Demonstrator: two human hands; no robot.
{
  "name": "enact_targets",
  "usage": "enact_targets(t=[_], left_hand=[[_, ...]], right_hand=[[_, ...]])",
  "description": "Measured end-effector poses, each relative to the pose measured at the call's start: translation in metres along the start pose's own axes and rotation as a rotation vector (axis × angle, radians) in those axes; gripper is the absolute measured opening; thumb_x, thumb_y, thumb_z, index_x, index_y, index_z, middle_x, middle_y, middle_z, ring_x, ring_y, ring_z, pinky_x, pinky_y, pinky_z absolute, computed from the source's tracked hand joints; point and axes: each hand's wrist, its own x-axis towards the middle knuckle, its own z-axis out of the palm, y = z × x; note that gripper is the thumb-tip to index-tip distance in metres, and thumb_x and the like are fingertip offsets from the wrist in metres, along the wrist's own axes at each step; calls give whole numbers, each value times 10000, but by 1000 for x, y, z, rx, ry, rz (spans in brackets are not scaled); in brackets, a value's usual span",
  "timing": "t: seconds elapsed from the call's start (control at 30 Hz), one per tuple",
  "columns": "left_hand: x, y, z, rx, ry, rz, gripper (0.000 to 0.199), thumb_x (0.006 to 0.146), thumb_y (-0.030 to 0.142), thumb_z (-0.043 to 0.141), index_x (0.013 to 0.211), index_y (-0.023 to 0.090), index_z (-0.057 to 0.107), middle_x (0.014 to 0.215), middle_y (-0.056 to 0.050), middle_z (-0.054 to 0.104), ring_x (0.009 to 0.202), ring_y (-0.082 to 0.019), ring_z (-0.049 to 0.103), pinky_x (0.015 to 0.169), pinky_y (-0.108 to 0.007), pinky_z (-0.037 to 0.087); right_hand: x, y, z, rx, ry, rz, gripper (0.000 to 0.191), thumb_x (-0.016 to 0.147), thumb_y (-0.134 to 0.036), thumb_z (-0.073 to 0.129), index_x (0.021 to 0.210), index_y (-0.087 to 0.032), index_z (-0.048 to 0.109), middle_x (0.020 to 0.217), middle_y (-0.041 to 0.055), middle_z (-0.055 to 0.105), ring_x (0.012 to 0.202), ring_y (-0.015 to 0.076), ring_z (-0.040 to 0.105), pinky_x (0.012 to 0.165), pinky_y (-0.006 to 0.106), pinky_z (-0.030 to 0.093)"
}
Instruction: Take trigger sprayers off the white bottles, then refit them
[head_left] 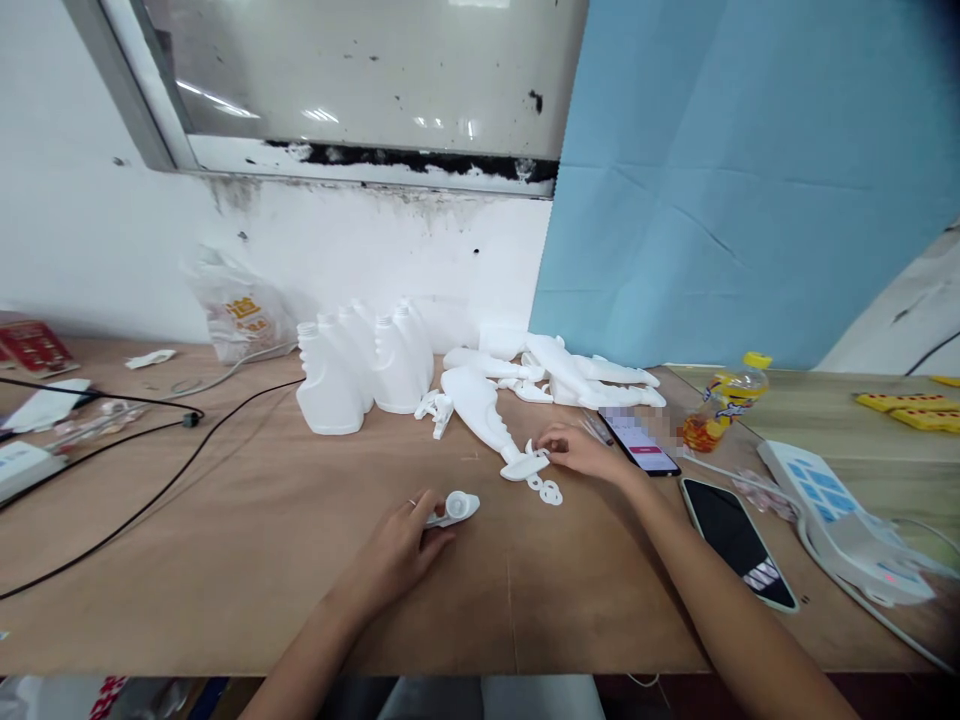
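My left hand [411, 540] is closed on one end of a white plastic cap [457, 506] with a round socket facing up, low over the table. My right hand [576, 447] reaches to a cluster of small white plastic parts [525, 465], its fingertips pinched at the edge of them. What sits between those fingertips is too small to make out. Several flat white rings [551, 492] lie just in front of the right fingers. Behind the parts lies a white bottle [474, 405] on its side, with a white trigger piece [436, 410] beside it.
Several white bottles [334, 385] stand upright at the back left, and more lie piled [577, 375] at the back. Right of my hand are two phones [739, 540], a drink bottle [724, 405] and a power strip [847, 530]. Black cables [150, 505] cross the left side.
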Motion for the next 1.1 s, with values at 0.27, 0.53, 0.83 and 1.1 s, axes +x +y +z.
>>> enact_targets(t=[0.27, 0.53, 0.83, 1.1], left_hand=[[1, 7, -6, -130, -47, -59, 248, 940, 345, 528, 1169, 252, 506, 1102, -60, 680, 978, -222, 657, 801, -334, 501], [1, 13, -10, -156, -105, -12, 234, 974, 364, 463, 1176, 258, 515, 1018, -40, 681, 923, -216, 646, 751, -307, 472], [1, 9, -6, -206, -96, -16, 356, 968, 367, 482, 1304, 272, 411, 1197, -55, 632, 1047, -220, 617, 861, -331, 470], [3, 6, -3, -41, -109, 47, 276, 957, 334, 509, 1229, 287, 496, 1159, -35, 649, 996, -222, 636, 821, -326, 487]], right_hand=[[2, -46, 24, 51, 381, -69, 132, 877, -303, 613, 818, -196, 661, 799, 25, 661, 713, 170, 576, 662, 284, 435], [-13, -123, 89, 180, 96, -561, 116, 957, -258, 561, 984, -207, 662, 1048, 87, 647, 962, 183, 618, 883, 322, 487], [-18, -118, 86, 85, 61, -680, 96, 911, -200, 618, 1003, -196, 646, 1066, 90, 646, 987, 195, 586, 909, 371, 489], [-16, -114, 91, -183, 97, -637, 153, 907, -273, 639, 1032, -190, 612, 1141, 108, 632, 1073, 242, 581, 957, 422, 472]])
